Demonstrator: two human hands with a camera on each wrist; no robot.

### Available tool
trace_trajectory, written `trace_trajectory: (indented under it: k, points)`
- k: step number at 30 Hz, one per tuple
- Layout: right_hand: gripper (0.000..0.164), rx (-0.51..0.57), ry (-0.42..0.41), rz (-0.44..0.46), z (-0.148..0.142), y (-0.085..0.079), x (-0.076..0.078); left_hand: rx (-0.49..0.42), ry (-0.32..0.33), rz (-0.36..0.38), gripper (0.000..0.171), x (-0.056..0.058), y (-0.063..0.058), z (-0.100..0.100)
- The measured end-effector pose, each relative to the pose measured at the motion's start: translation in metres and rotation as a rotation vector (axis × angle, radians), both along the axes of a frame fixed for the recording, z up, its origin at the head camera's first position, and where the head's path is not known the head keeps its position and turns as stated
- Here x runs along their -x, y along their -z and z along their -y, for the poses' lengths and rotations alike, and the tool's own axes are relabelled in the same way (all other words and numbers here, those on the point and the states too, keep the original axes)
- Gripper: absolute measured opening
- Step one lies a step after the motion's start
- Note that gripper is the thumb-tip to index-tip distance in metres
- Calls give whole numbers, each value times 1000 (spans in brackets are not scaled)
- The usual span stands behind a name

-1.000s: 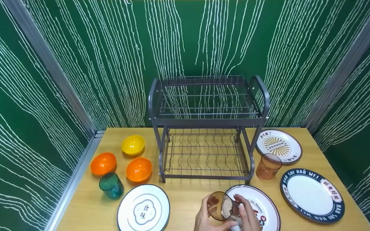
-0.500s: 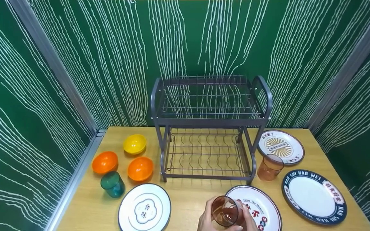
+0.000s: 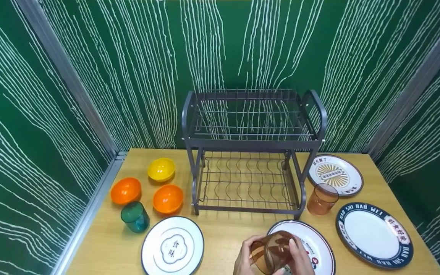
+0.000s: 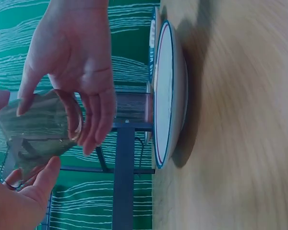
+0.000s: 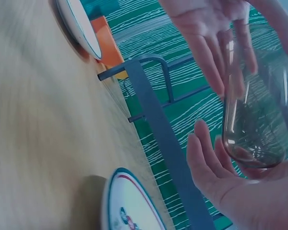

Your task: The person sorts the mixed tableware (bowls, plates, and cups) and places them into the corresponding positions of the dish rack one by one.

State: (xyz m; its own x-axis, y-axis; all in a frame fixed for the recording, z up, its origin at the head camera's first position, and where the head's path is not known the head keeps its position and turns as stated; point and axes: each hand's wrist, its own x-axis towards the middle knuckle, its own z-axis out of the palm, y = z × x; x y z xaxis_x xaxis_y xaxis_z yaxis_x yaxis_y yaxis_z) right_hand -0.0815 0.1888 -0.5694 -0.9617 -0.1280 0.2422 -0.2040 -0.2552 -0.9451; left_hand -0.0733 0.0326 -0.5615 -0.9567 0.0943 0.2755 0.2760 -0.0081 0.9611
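Two hands, the left hand [image 3: 245,256] and the right hand [image 3: 300,259], clasp a tilted amber glass [image 3: 276,254] in midair near the red-printed plate [image 3: 322,250], where uneven pressure on its smooth curve could let it slip and chip either piece.

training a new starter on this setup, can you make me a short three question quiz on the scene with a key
1. How many orange bowls are on the table?
2. True or false: in the head view, the green cup stands to the left of the rack.
3. What do the hands hold between them?

Key
1. Two.
2. True.
3. A brown glass, see-through.
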Motion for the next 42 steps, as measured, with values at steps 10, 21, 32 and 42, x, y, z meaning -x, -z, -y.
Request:
trace_trajectory:
  k: [10,21,32,42]
  points:
    - [44,-179,273,291,13,-23,9,121,-91,-44,74,2,10,5]
    - [48,-187,224,67,30,-35,26,382,-236,-168,80,13,13,18]
    - [65,-360,128,34,42,-42,37,429,-249,-111,85,24,14,31]
    - [73,-440,112,-112,54,-62,45,374,-239,-65,84,33,15,41]
